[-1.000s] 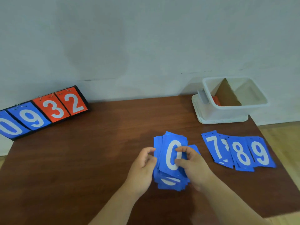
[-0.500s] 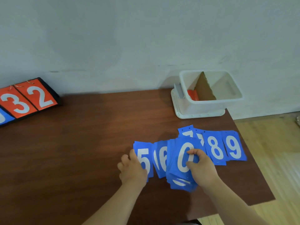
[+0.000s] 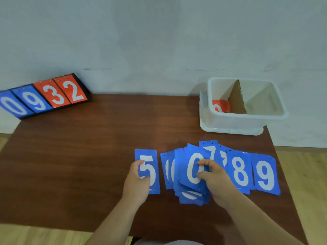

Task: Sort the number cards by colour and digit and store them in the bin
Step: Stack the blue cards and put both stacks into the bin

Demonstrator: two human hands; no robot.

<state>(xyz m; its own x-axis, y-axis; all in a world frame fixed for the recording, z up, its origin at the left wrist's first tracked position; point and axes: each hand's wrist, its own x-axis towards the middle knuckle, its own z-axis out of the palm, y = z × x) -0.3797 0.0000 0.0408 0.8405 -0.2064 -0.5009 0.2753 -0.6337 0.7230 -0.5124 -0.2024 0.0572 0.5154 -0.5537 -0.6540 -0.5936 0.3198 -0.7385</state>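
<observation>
Left hand (image 3: pixel 136 183) pinched "5" card (image 3: pixel 151 171) | right hand (image 3: pixel 216 181) pinched "0" card (image 3: pixel 191 172) | "8" card (image 3: pixel 239 171), "9" card (image 3: pixel 265 174) at 3 o'clock | board (image 3: pixel 44 96) "0932" at 10 o'clock

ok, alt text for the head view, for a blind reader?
A person's left-hand grip holds a blue 5 card on a brown table while the right-hand grip pinches a blue 0 card atop a blue stack. A blue 8 card and blue 9 card lie to the right; a white bin behind holds an orange card.
</observation>
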